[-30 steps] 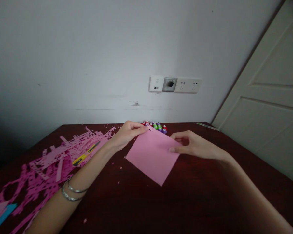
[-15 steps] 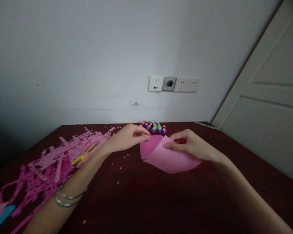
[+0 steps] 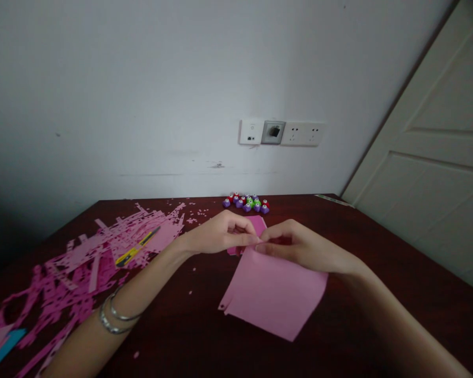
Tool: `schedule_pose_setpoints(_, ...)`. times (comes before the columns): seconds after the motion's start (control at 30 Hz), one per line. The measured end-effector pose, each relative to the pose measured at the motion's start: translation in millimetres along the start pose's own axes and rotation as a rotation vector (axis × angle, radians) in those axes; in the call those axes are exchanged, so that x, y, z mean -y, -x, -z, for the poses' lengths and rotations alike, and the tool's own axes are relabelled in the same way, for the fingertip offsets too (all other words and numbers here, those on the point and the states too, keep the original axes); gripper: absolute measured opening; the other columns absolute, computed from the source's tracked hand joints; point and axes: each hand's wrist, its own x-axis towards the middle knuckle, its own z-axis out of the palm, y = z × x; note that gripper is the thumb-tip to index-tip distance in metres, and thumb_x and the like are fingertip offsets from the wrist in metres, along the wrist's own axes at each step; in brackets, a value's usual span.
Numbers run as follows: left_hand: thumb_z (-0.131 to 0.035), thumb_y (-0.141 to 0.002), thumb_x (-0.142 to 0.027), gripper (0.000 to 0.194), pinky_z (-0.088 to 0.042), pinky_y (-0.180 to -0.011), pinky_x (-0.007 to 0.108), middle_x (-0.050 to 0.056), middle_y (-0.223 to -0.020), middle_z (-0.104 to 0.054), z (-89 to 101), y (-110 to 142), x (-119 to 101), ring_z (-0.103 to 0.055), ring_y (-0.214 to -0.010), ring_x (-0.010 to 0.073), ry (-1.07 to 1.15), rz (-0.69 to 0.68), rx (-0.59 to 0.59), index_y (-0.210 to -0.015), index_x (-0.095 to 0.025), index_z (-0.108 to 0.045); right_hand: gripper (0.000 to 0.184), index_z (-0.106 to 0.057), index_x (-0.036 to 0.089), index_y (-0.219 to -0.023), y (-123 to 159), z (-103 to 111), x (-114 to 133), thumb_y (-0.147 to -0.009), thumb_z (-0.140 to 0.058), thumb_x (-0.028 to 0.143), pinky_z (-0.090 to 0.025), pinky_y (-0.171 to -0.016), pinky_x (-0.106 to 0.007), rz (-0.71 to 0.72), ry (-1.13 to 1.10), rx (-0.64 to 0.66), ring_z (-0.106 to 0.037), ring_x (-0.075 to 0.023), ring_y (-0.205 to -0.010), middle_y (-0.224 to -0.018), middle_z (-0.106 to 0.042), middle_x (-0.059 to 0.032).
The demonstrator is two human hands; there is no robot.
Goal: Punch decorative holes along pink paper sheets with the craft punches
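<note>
A light pink sheet of paper hangs from both hands over the dark table, its lower edge toward me. My left hand pinches its top edge between thumb and fingers. Right beside it, my right hand grips the same edge, fingertips nearly touching the left ones. At the sheet's lower left corner there is a small punched hole and a slit. Behind the hands lies a darker pink piece of paper, partly covered by the fingers.
Pink paper strips and scraps cover the table's left side, with a yellow utility knife on top. Several small purple, red and green pieces with eye-like dots sit near the wall. A blue sheet lies at the lower left.
The light pink paper has swung down and turned toward me, showing its full face. My left hand has moved right, from the darker paper to the light sheet's edge.
</note>
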Motion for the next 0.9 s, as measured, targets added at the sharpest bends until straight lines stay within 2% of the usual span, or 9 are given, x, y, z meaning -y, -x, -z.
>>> schedule_pose_setpoints(0.2,-0.057,-0.080,-0.033,0.023,-0.035,-0.058,0.022,-0.001,-0.065,-0.053,-6.3,0,2,-0.044,-0.062,0.0084,0.144,-0.019,0.035,-0.071,-0.013,-0.062,0.034,-0.068,0.015,-0.081,1,1,-2,-0.082,-0.053,0.046,-0.036,-0.048,-0.019,0.031,-0.053,0.044,-0.046,-0.0086,-0.057,-0.065,-0.057,-0.0001)
schedule_pose_setpoints(0.37,-0.060,-0.078,-0.033,0.022,-0.033,-0.057,0.022,-0.001,-0.064,-0.052,-8.5,0,6,-0.042,-0.060,0.0079,0.266,-0.014,0.042,-0.071,-0.012,-0.062,0.031,-0.069,0.013,-0.080,0,-3,-1,-0.081,-0.056,0.041,-0.035,-0.048,-0.018,0.064,-0.085,0.007,-0.045,-0.0077,-0.056,-0.065,-0.057,-0.0006)
schedule_pose_setpoints(0.63,-0.062,-0.076,-0.032,0.022,-0.029,-0.053,0.021,-0.003,-0.059,-0.049,-10.1,-2,12,-0.038,-0.055,0.0064,0.388,-0.061,0.045,-0.069,-0.012,-0.061,0.027,-0.068,0.011,-0.070,-2,-9,1,-0.080,-0.058,0.034,-0.029,-0.042,-0.017,0.145,-0.145,-0.056,-0.035,-0.0050,-0.048,-0.053,-0.048,0.0030)
schedule_pose_setpoints(0.77,-0.063,-0.075,-0.032,0.021,-0.032,-0.055,0.022,-0.001,-0.063,-0.053,-8.7,-1,7,-0.043,-0.058,0.0077,0.335,-0.038,0.015,-0.069,-0.012,-0.062,0.028,-0.069,0.012,-0.075,-1,-5,-2,-0.080,-0.058,0.036,-0.031,-0.043,-0.017,0.125,-0.108,-0.036,-0.038,-0.0056,-0.049,-0.056,-0.052,0.0019)
schedule_pose_setpoints(0.9,-0.060,-0.076,-0.030,0.020,-0.032,-0.053,0.021,-0.002,-0.061,-0.051,-7.2,0,-2,-0.041,-0.058,0.0072,0.128,-0.010,-0.024,-0.068,-0.012,-0.062,0.032,-0.070,0.013,-0.082,0,1,-6,-0.080,-0.056,0.042,-0.031,-0.043,-0.018,0.043,-0.039,0.036,-0.040,-0.0061,-0.049,-0.059,-0.055,0.0010)
